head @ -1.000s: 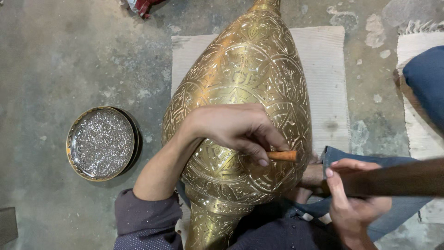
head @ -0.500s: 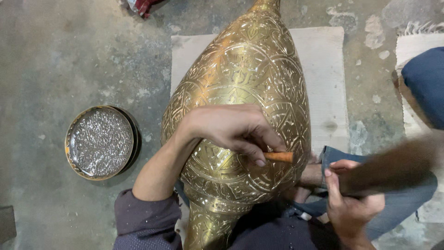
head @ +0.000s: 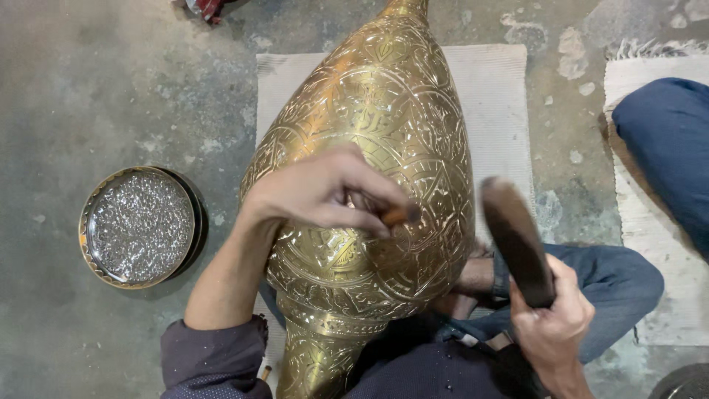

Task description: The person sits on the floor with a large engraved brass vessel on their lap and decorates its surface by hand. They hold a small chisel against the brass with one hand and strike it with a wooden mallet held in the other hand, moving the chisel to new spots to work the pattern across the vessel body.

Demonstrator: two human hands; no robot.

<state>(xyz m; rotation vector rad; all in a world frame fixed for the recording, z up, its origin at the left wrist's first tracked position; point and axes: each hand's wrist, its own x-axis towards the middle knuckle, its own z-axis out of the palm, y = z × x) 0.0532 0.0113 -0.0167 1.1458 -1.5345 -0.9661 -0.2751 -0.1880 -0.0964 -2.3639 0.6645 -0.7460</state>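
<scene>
Right now the left hand (head: 325, 193) pinches a short punch (head: 397, 215) against the flank of the brass vessel (head: 369, 140), while the right hand (head: 550, 318) is clenched around a dark mallet (head: 515, 240) raised just beside it. Doing this well likely means keeping the punch steady on the engraved line and striking squarely with light blows. The vessel lies on its side across the person's lap and a pale mat (head: 495, 96), gleaming gold, densely chased with medallions. A round embossed tray (head: 140, 225) rests on the floor near the mat's left edge.
</scene>
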